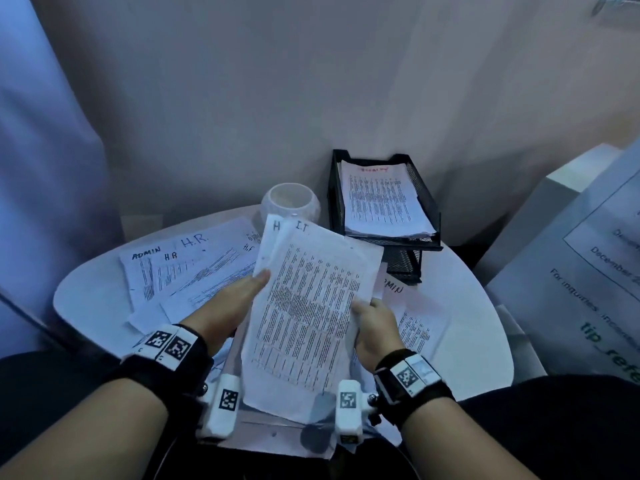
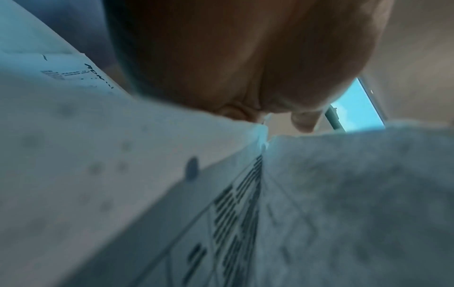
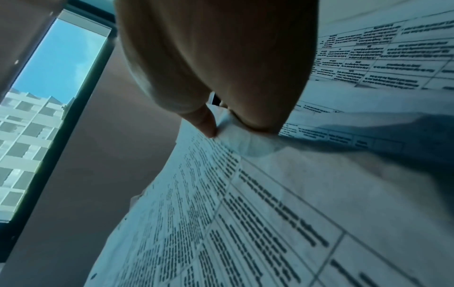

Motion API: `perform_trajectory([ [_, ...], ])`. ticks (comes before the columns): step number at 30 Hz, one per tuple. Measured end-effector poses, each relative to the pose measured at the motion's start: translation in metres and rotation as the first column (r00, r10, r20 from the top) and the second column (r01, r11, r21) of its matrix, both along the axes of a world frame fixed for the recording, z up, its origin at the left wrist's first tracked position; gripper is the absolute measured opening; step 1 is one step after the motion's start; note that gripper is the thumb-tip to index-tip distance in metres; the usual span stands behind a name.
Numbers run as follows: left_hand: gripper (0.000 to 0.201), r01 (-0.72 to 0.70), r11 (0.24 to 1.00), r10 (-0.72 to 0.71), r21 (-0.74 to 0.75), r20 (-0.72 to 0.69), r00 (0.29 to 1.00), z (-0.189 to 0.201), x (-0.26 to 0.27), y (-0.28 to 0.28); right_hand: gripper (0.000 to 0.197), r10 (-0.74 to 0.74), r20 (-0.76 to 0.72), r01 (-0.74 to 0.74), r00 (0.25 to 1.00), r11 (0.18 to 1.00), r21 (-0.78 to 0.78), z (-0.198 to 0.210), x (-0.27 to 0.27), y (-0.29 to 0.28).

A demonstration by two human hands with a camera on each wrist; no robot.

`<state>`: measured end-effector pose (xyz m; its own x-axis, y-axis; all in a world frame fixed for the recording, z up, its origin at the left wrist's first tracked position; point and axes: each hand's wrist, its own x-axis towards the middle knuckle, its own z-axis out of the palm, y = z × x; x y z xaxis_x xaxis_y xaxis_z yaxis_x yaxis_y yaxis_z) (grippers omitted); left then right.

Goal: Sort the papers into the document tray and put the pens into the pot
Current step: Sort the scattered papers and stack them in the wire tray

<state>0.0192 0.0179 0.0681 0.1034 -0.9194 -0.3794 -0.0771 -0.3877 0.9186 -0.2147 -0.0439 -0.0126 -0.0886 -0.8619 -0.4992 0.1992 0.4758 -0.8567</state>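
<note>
Round white table (image 1: 478, 341), bare along its left and right rims. Loose papers (image 1: 187, 271) lay fanned over its left half, and more lay at the near right. The black mesh document tray (image 1: 424, 195) stood at the far right edge with a stack in its upper tier. The held sheets (image 1: 311, 306) were raised and tilted over the centre. The white pot (image 1: 291, 202) stood far, just left of the tray. The left hand (image 1: 228, 306) gripped the sheets' left edge, and the right hand (image 1: 375, 323) pinched their right edge.

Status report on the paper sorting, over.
Left hand and right hand grip printed white paper sheets. Black mesh document tray holds papers. No pens in view.
</note>
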Motion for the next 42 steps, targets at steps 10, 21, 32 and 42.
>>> perform_trajectory([
  [10,0.014,-0.076,0.99,0.128,-0.122,0.511,0.85,-0.006,0.029,-0.013,0.051,-0.124,-0.437,0.131,0.891,0.991,-0.015,-0.033,-0.037,-0.005],
  [21,0.011,-0.197,0.973,0.231,-0.12,0.496,0.837,-0.011,0.047,-0.007,0.019,0.082,-0.711,-0.233,0.698,0.965,-0.117,-0.032,-0.023,0.008],
  [32,0.011,-0.257,0.952,0.306,-0.166,0.531,0.79,-0.008,0.047,-0.004,0.02,-0.126,-0.59,-0.332,0.798,0.724,-0.604,0.102,-0.017,-0.001],
  [42,0.016,-0.186,0.954,0.227,-0.234,0.158,0.961,0.004,0.032,-0.007,0.011,0.061,-0.138,-0.093,0.989,0.966,-0.241,0.045,-0.029,-0.005],
])
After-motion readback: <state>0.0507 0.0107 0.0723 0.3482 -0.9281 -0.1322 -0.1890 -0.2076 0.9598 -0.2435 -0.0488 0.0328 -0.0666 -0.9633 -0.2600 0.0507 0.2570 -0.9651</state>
